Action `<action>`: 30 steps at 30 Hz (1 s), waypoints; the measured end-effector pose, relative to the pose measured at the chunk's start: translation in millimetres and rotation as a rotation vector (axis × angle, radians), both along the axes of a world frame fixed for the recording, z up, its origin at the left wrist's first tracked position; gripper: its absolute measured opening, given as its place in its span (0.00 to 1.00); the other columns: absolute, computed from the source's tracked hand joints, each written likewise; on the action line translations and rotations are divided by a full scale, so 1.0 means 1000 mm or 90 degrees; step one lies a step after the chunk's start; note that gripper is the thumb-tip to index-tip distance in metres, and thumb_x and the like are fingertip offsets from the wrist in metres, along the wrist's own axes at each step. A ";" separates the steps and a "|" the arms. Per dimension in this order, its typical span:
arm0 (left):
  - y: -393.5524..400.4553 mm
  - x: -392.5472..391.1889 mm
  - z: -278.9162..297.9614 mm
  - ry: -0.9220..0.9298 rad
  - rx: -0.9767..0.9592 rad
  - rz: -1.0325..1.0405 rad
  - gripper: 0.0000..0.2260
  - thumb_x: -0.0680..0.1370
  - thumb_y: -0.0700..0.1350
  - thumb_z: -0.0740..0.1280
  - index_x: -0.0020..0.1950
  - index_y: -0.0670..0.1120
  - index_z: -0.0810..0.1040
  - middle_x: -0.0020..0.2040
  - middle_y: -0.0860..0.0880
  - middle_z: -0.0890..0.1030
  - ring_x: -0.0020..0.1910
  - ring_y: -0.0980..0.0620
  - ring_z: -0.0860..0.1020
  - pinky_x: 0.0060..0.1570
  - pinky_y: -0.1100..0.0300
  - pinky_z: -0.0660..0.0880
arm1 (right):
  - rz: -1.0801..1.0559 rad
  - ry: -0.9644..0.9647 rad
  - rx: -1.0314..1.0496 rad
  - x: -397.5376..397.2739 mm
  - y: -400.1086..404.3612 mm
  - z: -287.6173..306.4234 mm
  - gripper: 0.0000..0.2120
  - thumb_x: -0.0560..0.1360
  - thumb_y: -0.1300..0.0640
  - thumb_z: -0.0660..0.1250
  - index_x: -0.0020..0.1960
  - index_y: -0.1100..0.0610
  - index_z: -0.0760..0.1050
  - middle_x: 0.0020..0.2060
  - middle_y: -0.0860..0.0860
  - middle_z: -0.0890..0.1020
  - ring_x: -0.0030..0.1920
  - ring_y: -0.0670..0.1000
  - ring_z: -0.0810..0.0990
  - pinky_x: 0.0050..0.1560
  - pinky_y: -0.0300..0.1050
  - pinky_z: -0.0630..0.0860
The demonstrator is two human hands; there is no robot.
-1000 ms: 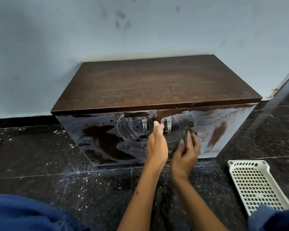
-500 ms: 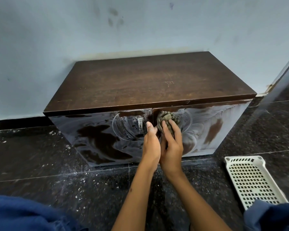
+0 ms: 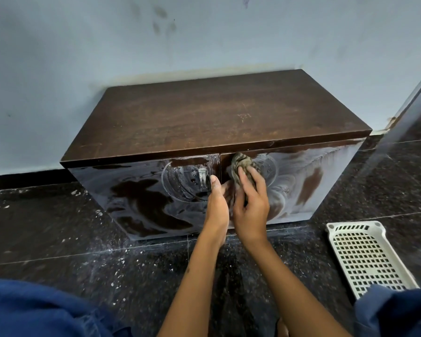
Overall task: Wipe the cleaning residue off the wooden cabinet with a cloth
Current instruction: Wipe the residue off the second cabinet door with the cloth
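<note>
A low dark wooden cabinet stands on the floor against a pale wall. Its two glossy front doors are smeared with whitish cleaning residue in swirls. My right hand presses a crumpled brownish cloth against the upper left part of the right door, near its top edge. My left hand rests flat against the seam between the doors, thumb up beside the left door's metal handle. The right door's handle is hidden behind the cloth and hand.
A white perforated plastic tray lies on the dark speckled stone floor at the right. Blue-clad knees fill the lower corners. A dark frame edge rises at the far right beside the cabinet.
My right hand has carried the cloth from lower on the right door up to its upper left corner. My left hand has stayed at the door seam.
</note>
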State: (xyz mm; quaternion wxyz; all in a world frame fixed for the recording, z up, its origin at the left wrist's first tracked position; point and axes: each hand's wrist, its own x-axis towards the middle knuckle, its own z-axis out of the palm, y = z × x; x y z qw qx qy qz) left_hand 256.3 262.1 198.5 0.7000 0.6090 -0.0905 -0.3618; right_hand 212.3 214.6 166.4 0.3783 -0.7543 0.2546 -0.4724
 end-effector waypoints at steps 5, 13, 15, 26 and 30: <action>0.004 0.000 -0.001 0.015 0.009 -0.007 0.32 0.80 0.61 0.41 0.73 0.42 0.64 0.72 0.45 0.67 0.71 0.49 0.65 0.67 0.58 0.60 | 0.026 0.048 0.025 -0.013 0.007 -0.017 0.18 0.78 0.69 0.61 0.67 0.62 0.71 0.67 0.58 0.70 0.69 0.53 0.68 0.69 0.44 0.66; 0.001 -0.002 -0.002 -0.006 0.023 -0.010 0.31 0.79 0.62 0.43 0.72 0.43 0.65 0.70 0.46 0.70 0.69 0.51 0.68 0.72 0.52 0.60 | -0.063 -0.058 0.017 0.002 0.000 0.013 0.18 0.77 0.68 0.62 0.67 0.61 0.72 0.65 0.56 0.71 0.67 0.49 0.70 0.67 0.35 0.66; 0.003 -0.002 -0.003 -0.002 0.026 -0.012 0.31 0.79 0.62 0.42 0.73 0.43 0.64 0.72 0.46 0.68 0.71 0.51 0.66 0.72 0.51 0.59 | -0.041 -0.021 -0.001 0.002 -0.003 0.009 0.18 0.77 0.69 0.62 0.66 0.60 0.73 0.64 0.56 0.71 0.66 0.50 0.69 0.67 0.32 0.64; 0.000 -0.003 0.003 -0.056 0.064 -0.031 0.31 0.80 0.60 0.40 0.73 0.43 0.63 0.73 0.47 0.65 0.73 0.52 0.62 0.73 0.55 0.54 | -0.054 0.069 0.166 -0.003 -0.005 0.006 0.17 0.78 0.67 0.58 0.65 0.61 0.74 0.57 0.47 0.70 0.58 0.43 0.70 0.63 0.34 0.66; 0.001 -0.006 0.005 -0.054 0.065 -0.039 0.31 0.80 0.60 0.40 0.73 0.42 0.62 0.73 0.46 0.65 0.73 0.52 0.62 0.71 0.57 0.54 | -0.036 0.119 0.094 -0.009 -0.007 -0.001 0.18 0.78 0.68 0.58 0.66 0.63 0.72 0.60 0.53 0.71 0.60 0.51 0.72 0.65 0.43 0.70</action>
